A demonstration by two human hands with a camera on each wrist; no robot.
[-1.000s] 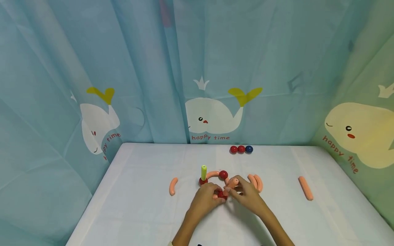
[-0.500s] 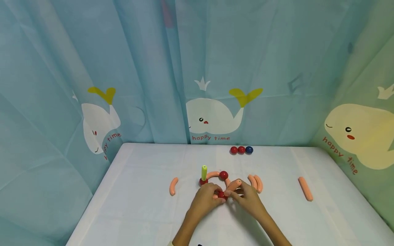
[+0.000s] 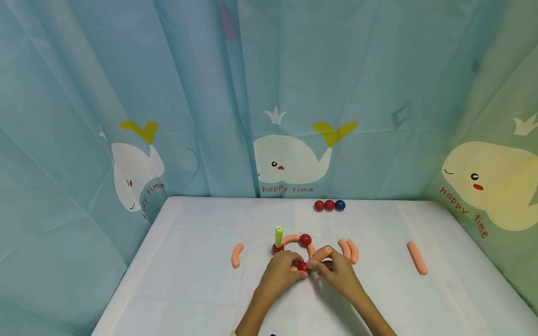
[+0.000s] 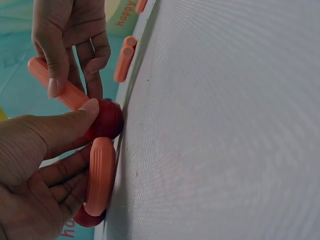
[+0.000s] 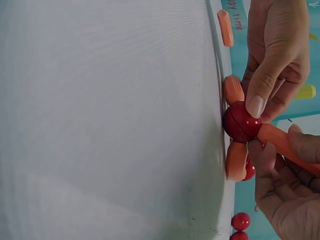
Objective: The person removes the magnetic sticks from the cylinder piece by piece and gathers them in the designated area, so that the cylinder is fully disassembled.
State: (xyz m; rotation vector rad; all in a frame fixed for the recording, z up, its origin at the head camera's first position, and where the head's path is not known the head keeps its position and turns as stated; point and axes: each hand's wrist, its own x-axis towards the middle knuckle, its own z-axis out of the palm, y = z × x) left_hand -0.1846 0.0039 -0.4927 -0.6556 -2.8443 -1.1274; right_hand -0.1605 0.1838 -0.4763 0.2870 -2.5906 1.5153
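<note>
My left hand (image 3: 280, 271) pinches a red ball (image 5: 239, 121) at the near side of a ring of pieces on the table. My right hand (image 3: 342, 274) holds an orange ribbed stick (image 4: 44, 74) between thumb and fingers. The stick slants up from the ball, its lower end right at the ball's surface. Curved orange pieces meet the ball on two sides; one curved piece (image 4: 101, 175) lies beside my left fingers. At the ring's far side sit another red ball (image 3: 305, 240) and a curved orange piece (image 3: 291, 239). A green stick (image 3: 279, 236) stands upright on a third red ball (image 3: 278, 248).
Two curved orange pieces (image 3: 349, 251) lie just right of the ring, and a single one (image 3: 237, 255) lies to its left. A straight orange stick (image 3: 417, 257) is farther right. Two red balls (image 3: 324, 205) and a blue ball (image 3: 340, 205) line the back edge before the curtain (image 3: 218, 163).
The orange stick has tipped over to the right, away from a steeper lean, with my right hand shifting slightly right. My left hand has stayed on the red ball.
</note>
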